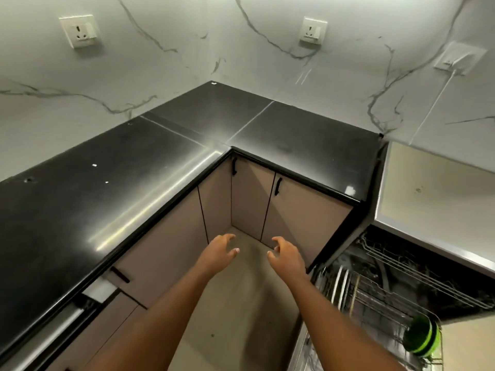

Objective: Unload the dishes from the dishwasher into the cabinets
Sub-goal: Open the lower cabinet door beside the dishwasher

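Note:
The open dishwasher (417, 279) is at the lower right, its wire racks pulled out. White plates (340, 285) stand on edge in the lower rack, and a green bowl (424, 336) lies on its side near the rack's front. My left hand (218, 251) and my right hand (286, 253) reach forward side by side over the floor, fingers loosely spread, holding nothing. Closed beige cabinet doors (294, 218) with black handles sit under the counter just beyond them.
A black L-shaped countertop (134, 183) wraps round the corner, with marble walls and sockets (79, 30) above. A pale grey surface (439, 188) lies above the dishwasher at the right. A cabinet at the lower left (99, 290) stands slightly ajar.

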Demonstrator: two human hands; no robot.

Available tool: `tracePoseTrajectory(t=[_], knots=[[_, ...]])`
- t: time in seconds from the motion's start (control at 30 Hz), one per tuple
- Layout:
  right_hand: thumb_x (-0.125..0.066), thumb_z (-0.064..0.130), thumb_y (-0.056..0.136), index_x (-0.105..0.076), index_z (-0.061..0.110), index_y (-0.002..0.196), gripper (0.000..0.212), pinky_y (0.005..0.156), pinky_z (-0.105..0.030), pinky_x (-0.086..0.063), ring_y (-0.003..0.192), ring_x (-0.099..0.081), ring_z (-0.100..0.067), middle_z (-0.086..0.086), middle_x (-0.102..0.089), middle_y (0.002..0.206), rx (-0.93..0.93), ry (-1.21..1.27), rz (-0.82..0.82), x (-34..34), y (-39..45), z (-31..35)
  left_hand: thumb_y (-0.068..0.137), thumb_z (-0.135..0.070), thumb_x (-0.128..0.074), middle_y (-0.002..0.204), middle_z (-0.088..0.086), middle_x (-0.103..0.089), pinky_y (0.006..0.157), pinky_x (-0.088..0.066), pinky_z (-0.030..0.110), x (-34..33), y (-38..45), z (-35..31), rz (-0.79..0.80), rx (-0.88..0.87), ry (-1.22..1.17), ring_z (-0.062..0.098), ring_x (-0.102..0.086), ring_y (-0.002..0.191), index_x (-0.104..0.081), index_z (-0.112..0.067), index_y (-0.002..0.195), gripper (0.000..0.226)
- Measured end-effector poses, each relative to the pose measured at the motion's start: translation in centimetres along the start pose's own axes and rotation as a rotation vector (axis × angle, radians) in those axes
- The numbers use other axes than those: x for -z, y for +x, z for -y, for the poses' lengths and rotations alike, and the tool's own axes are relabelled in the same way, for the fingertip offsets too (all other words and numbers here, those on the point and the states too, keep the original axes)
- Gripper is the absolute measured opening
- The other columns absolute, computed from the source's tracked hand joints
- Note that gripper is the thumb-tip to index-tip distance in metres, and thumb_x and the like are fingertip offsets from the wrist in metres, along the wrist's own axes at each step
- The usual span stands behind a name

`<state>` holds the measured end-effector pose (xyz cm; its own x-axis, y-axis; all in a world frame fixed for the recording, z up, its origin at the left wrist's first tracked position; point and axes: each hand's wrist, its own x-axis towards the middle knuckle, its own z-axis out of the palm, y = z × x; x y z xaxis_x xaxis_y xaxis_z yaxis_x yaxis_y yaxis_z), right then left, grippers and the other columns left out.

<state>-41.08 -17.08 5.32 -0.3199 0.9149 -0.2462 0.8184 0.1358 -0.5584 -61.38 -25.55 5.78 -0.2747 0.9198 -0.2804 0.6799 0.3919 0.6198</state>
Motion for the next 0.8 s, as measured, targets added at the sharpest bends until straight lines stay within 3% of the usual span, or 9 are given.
tracePoseTrajectory(t=[0.33,0.57,0.8], knots=[[-0.062,0.031,0.092,-0.052,0.025,0.136,0.046,0.080,-0.030,-0.050,0.098,-0.061,-0.016,0.004,-0.062,0.108,-0.142,0.053,-0.062,0.9,9.7,-1.3,0.095,-0.037,-0.059,0.145,0.005,-0.042,0.107,-0.037,0.030,-0.4,10.1,-2.0,0.094,-0.031,-0.051,0.018,-0.043,0.134,-0.032,-0.022,0.150,0.064],[-0.064,0.032,0.091,-0.052,0.026,0.136,0.047,0.089,-0.038,-0.056,0.098,-0.063,-0.016,0.003,-0.062,0.106,-0.208,0.151,-0.044,2.2,20.0,-1.2,0.095,-0.035,-0.059,0.135,0.004,-0.055,0.098,-0.043,0.024,2.1,20.7,-3.0,0.168,0.046,-0.065,0.016,-0.053,0.123,-0.042,-0.021,0.144,0.054],[-0.067,0.028,0.091,-0.053,0.017,0.140,0.052,0.089,-0.028,-0.052,0.101,-0.063,-0.017,0.004,-0.062,0.100,-0.308,0.252,-0.016,2.6,30.0,-1.7,0.094,-0.032,-0.061,0.134,0.005,-0.057,0.096,-0.047,0.024,1.4,29.4,-4.3,0.211,0.105,-0.187,0.013,-0.055,0.119,-0.046,-0.021,0.141,0.050]])
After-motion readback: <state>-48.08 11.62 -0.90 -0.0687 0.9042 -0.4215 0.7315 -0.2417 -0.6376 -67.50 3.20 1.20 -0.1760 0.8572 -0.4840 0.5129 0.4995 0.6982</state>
